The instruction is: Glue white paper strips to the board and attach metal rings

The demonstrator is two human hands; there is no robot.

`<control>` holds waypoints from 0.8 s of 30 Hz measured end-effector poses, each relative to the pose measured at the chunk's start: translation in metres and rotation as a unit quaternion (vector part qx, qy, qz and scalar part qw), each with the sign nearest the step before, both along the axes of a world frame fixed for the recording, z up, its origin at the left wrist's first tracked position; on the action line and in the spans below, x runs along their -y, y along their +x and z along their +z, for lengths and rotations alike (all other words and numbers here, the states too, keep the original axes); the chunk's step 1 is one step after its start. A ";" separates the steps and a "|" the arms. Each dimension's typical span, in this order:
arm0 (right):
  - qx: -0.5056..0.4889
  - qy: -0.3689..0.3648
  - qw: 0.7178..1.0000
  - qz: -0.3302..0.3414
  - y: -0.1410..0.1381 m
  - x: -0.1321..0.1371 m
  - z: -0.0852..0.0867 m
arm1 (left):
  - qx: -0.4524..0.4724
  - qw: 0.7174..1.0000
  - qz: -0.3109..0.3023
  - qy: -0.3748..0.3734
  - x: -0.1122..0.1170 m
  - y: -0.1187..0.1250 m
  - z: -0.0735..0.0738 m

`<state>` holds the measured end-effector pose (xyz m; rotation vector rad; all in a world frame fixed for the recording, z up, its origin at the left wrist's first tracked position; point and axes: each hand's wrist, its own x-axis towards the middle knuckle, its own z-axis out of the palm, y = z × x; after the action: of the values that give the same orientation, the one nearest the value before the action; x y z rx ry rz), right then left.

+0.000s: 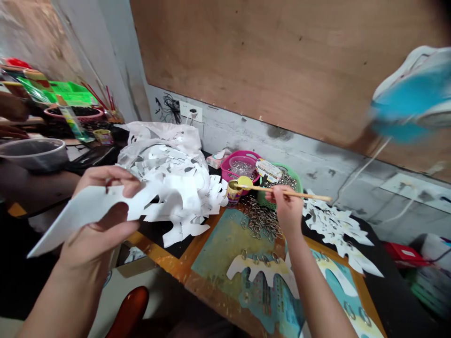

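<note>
My left hand (100, 220) pinches a white cut-out sheet piece (75, 213) with curved notches, held up at the left. In the fingers of my right hand (289, 211) is a thin wooden stick (312, 195), nearly level. Its far end reaches the mouth of a small open can (233, 193); I cannot make out the tip. A round yellow lid (244, 181) shows beside the can. Below my right hand lies a heap of metal rings (262, 218). A white notched strip (260, 270) with rings along its yellowish edge rests on the stained blue-green board (211, 256).
A large pile of white cut-outs (183, 188) spills from a plastic bag (162, 131). Pink (225, 164) and green (298, 176) baskets hold metal pieces. More white pieces (334, 225) lie at right. A blue fan (408, 108) hangs upper right. Another person's hand (12, 110) is far left.
</note>
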<state>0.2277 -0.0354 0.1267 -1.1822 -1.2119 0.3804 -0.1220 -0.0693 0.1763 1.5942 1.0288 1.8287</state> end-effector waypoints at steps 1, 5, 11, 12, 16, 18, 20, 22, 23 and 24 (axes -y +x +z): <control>0.071 -0.006 0.997 -0.003 -0.008 -0.007 0.003 | 0.011 1.000 -0.010 -0.001 0.009 0.005 0.002; 0.198 -0.017 0.980 -0.002 -0.033 -0.041 0.009 | -0.031 0.985 -0.147 -0.087 0.033 0.007 -0.007; 0.129 -0.029 0.991 0.025 -0.039 -0.056 -0.005 | -0.053 0.901 -0.349 -0.252 0.019 0.020 -0.064; 0.101 -0.026 0.994 0.026 -0.037 -0.054 -0.010 | -0.034 0.892 -0.346 -0.291 0.014 0.030 -0.077; -0.048 -0.012 0.999 0.013 -0.023 -0.038 -0.027 | -0.059 0.894 -0.296 -0.331 -0.002 0.072 -0.127; -0.119 -0.004 0.993 0.001 -0.015 -0.028 -0.034 | -0.091 0.901 -0.294 -0.305 -0.012 0.087 -0.150; -0.177 0.002 0.984 -0.009 -0.008 -0.017 -0.038 | -0.163 0.908 -0.289 -0.254 -0.024 0.097 -0.168; -0.224 0.004 0.974 -0.017 -0.001 -0.004 -0.043 | -0.204 0.909 -0.283 -0.228 -0.036 0.104 -0.179; -0.243 0.003 0.970 -0.020 0.003 0.002 -0.045 | -0.220 0.910 -0.275 -0.218 -0.042 0.106 -0.182; -0.259 0.000 0.966 -0.022 0.007 0.010 -0.048 | -0.234 0.912 -0.264 -0.208 -0.046 0.108 -0.184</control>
<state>0.2344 -0.0450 0.0788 -1.0207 -0.7285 0.6135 -0.0139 -0.0229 -0.0075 1.8362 0.9644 0.8228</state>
